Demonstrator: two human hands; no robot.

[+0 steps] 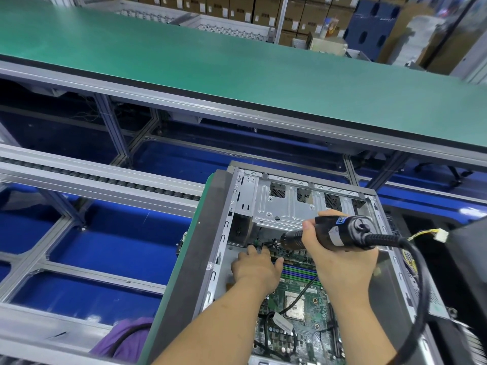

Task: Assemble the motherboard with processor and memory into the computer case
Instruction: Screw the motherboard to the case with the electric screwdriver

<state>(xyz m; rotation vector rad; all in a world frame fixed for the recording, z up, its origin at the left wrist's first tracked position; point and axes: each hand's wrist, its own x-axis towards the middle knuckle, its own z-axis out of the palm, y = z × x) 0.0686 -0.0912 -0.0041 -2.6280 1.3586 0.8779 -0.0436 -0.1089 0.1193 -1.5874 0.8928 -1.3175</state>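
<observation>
An open grey computer case [210, 248] lies on its side at the lower middle. Inside it sits the green motherboard [313, 317], with the silver processor [294, 306] in its socket and memory slots [297, 272] just beyond. My right hand [340, 256] grips a black electric screwdriver [342, 233], whose tip points left at the board's far corner. My left hand [255, 267] rests on the board's far left edge beside that tip, fingers spread, steadying it. The screw itself is hidden.
A thick black cord [419, 280] loops from the screwdriver down the right side. A cable with a white connector [441, 235] hangs at the right. A long green conveyor belt [237, 64] runs behind, and a roller rail [100, 177] lies to the left.
</observation>
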